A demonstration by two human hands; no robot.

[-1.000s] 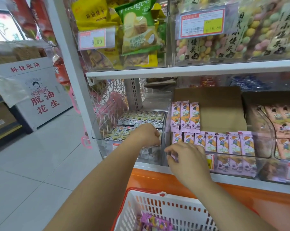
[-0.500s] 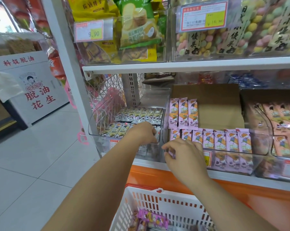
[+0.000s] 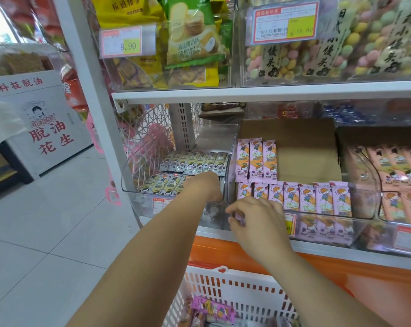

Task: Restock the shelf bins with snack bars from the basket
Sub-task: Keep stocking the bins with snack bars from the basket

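One white shelf (image 3: 270, 93) carries three clear bins above one white basket (image 3: 235, 289) holding purple-wrapped bars (image 3: 211, 308). The left hand (image 3: 204, 187) dips into the left bin (image 3: 147, 204) of green bars (image 3: 195, 161), its grip hidden. The right hand (image 3: 258, 220), fingers curled, touches the middle bin (image 3: 365, 206), which holds ten pink bars (image 3: 306, 199): seven in front, three behind. Its hold is unclear.

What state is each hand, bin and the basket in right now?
Left hand, down among the green bars, grip hidden.
Right hand, pinching the front row's leftmost purple bar.
Left bin, two rows of green bars, room behind.
Middle bin, long front row, three bars behind.
Basket, holds some snacks.
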